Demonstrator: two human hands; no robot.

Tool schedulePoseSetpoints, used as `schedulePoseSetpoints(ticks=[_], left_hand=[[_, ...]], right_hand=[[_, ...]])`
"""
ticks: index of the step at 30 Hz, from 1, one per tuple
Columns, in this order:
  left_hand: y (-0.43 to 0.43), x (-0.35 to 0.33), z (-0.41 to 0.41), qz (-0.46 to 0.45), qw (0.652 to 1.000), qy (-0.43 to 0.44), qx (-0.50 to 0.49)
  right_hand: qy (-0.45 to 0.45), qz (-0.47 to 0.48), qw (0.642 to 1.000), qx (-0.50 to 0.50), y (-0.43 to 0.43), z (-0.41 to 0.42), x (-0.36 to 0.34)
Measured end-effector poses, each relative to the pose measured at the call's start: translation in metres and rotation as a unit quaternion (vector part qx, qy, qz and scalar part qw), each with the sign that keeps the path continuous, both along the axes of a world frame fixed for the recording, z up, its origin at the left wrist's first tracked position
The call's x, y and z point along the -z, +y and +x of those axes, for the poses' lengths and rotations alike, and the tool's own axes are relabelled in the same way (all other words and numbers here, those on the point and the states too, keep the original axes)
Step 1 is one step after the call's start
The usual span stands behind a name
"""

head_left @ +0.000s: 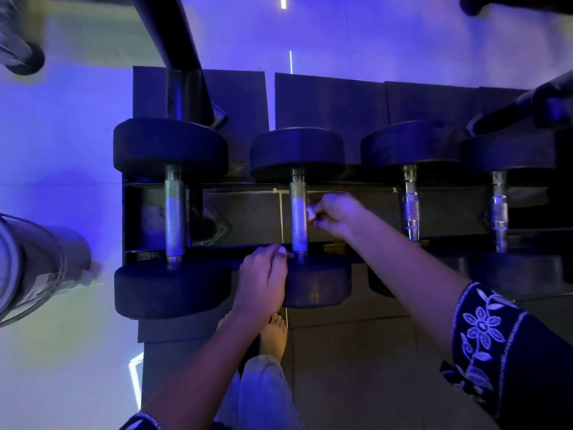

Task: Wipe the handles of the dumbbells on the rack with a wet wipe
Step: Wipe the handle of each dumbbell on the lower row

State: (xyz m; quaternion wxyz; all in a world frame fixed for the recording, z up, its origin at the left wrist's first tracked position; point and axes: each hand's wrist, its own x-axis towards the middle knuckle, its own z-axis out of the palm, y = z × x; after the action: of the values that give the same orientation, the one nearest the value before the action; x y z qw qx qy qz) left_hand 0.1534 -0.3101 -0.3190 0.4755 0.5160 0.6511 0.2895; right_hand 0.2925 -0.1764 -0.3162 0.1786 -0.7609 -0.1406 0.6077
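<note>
Nearest me, a bare foot (273,335) stands on the floor just short of the rack (242,212). My left hand (263,279) lies on the near head of the second dumbbell (316,283), fingers curled over its far edge, thumb tip at the near end of the handle (298,212). My right hand (338,215) sits just right of that handle at mid-length, fingertips bunched together. A small pale bit shows at them, and I cannot tell if it is the wipe. Open gaps flank the handle, toward the first dumbbell (175,212) on the left and the third dumbbell (410,209) on the right. Beyond the far heads lie dark mats (328,100), with a black post (183,41) rising far left.
</note>
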Motion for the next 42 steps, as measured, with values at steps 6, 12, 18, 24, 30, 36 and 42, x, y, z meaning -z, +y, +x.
schedulePoseSetpoints(ticks=[6,12,18,24,30,36,42], left_hand=[[-0.001,-0.001,-0.001,0.004,1.000,-0.022,-0.002],[-0.001,-0.001,0.001,0.005,1.000,-0.023,-0.001],[-0.005,0.002,0.000,-0.020,0.999,-0.035,-0.003],[-0.003,0.014,0.006,-0.024,1.000,-0.003,-0.014],[-0.002,0.007,0.004,0.003,0.999,-0.009,-0.033],[-0.011,0.013,0.007,-0.013,0.997,-0.053,-0.049],[-0.016,0.019,0.008,-0.009,0.997,-0.042,-0.060]], right_hand=[[0.024,-0.036,0.998,-0.053,-0.023,0.002,-0.016],[-0.016,0.000,0.999,-0.033,-0.003,0.005,-0.013],[-0.029,0.021,0.996,-0.076,-0.031,0.004,-0.025],[-0.237,0.270,0.883,-0.302,-0.043,0.000,-0.045],[-0.350,0.434,0.564,-0.609,-0.022,-0.024,-0.042],[-0.265,0.305,0.544,-0.735,-0.044,-0.018,-0.042],[-0.320,0.329,0.434,-0.775,-0.002,-0.035,-0.050]])
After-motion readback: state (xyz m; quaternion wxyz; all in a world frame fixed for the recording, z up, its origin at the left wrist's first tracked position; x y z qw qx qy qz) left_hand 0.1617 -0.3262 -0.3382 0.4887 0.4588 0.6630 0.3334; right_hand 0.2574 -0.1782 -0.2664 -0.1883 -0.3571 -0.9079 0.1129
